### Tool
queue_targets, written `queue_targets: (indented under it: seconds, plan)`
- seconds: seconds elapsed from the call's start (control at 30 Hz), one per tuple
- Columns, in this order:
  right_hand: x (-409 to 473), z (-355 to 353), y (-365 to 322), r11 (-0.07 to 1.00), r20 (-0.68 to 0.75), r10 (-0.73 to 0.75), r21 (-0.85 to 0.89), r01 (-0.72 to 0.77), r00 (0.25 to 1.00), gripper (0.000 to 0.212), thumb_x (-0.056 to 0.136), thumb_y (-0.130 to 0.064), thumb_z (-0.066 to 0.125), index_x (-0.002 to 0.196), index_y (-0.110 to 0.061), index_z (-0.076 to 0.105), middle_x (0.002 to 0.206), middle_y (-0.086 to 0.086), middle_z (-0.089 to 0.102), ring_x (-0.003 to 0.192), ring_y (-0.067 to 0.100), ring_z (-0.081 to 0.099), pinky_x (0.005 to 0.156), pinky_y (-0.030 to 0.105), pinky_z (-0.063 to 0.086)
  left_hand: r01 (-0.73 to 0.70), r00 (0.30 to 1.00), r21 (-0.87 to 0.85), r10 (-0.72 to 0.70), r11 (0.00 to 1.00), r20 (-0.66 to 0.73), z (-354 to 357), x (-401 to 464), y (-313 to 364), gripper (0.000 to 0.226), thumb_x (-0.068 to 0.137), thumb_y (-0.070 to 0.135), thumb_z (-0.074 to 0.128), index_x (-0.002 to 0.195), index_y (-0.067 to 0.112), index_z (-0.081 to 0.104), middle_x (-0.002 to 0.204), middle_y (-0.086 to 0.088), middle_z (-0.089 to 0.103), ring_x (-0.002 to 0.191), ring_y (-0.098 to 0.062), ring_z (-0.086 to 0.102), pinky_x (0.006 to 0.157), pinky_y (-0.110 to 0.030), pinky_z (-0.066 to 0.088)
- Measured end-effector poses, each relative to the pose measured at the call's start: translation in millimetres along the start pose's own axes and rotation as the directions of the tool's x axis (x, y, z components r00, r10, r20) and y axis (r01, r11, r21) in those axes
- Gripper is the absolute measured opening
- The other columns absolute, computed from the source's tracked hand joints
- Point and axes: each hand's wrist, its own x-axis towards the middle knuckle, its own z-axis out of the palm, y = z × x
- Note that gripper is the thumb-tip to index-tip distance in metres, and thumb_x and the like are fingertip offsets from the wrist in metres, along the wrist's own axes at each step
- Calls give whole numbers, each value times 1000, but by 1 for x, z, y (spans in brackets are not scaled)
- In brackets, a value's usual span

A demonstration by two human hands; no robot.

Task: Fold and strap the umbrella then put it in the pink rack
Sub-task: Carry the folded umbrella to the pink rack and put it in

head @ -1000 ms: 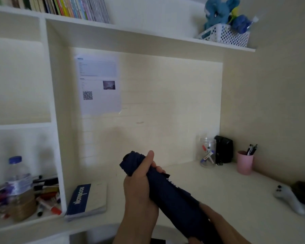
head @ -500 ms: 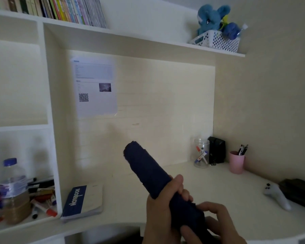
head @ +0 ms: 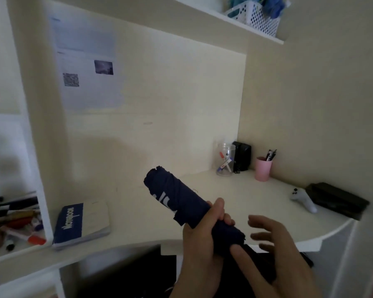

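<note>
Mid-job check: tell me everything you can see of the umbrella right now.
The umbrella is navy blue fabric, folded and rolled into a compact cylinder with white markings on its side. It is held above the desk edge, tilted, its ragged canopy end pointing up and left. A loose flap of fabric sticks out just above the left hand, which grips it round the lower middle, thumb on top. The right hand has fingers spread, its thumb touching the lower end. Whether the strap is fastened cannot be told; the handle is hidden.

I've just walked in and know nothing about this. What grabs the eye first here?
A rolled dark blue umbrella held above the desk, the left hand gripping its lower part while the right hand spreads open beside it. Behind, in the corner, stands a pink cup of pens.
</note>
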Motion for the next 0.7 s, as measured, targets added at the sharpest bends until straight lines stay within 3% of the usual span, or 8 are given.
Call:
queue_targets:
  seconds: [0.07,0.17,0.33,0.4,0.5,0.53,0.6,0.7]
  plan:
    - [-4,9,4,960,-36,-164,-238,151,986,58,74,-59,67,127,-45,49,121,-35,52,104,-10,58,76,13,47,71,996,35,-70,997,-47,-2,3,-10,29,71,21,84,79,3,63,67,-11,66,63,-22,67,62,-35,57]
    - [-5,16,10,887,16,-204,-421,192,979,70,73,-35,69,138,-39,44,123,-31,50,104,-9,54,87,5,40,162,986,70,-159,984,-45,1,9,-30,37,63,31,88,82,2,77,88,-14,78,82,-26,76,78,-39,58]
    - [1,-23,46,858,83,-16,-511,57,996,70,84,-55,52,147,-45,24,129,-29,47,113,-8,50,87,10,46,350,922,171,-371,921,111,14,8,-71,51,71,39,78,112,8,76,111,-10,78,105,-23,75,100,-44,52]
    - [-2,-52,62,877,85,94,-479,-42,992,66,85,-56,58,143,-46,29,127,-28,49,114,-6,52,93,19,50,426,876,208,-459,881,151,23,5,-96,54,75,38,74,120,10,71,114,-13,77,109,-27,73,103,-46,51]
    - [-2,-97,92,862,48,219,-477,-171,974,50,87,-42,69,130,-41,44,113,-24,62,99,-4,61,85,21,54,445,797,362,-546,819,258,36,2,-135,53,84,36,69,133,16,62,122,-9,74,118,-22,68,110,-44,47]
    - [-4,-116,103,861,36,270,-456,-224,962,45,88,-40,70,127,-40,48,107,-23,65,94,-6,63,81,18,55,390,769,486,-567,782,295,39,3,-149,46,89,37,67,133,24,62,122,0,75,118,-15,68,110,-41,47]
    - [-10,-158,129,845,35,346,-447,-295,938,41,89,-40,70,126,-38,52,101,-22,68,88,-8,65,76,15,54,52,747,761,-531,647,401,39,14,-179,22,95,40,66,116,35,70,108,12,77,106,-3,70,103,-39,53]
    - [-28,-229,181,803,21,464,-433,-410,886,36,90,-40,70,123,-38,54,104,-18,70,88,-3,67,81,25,58,-530,770,802,-239,274,591,46,41,-226,20,86,33,76,104,33,69,92,16,75,90,3,68,88,-32,58]
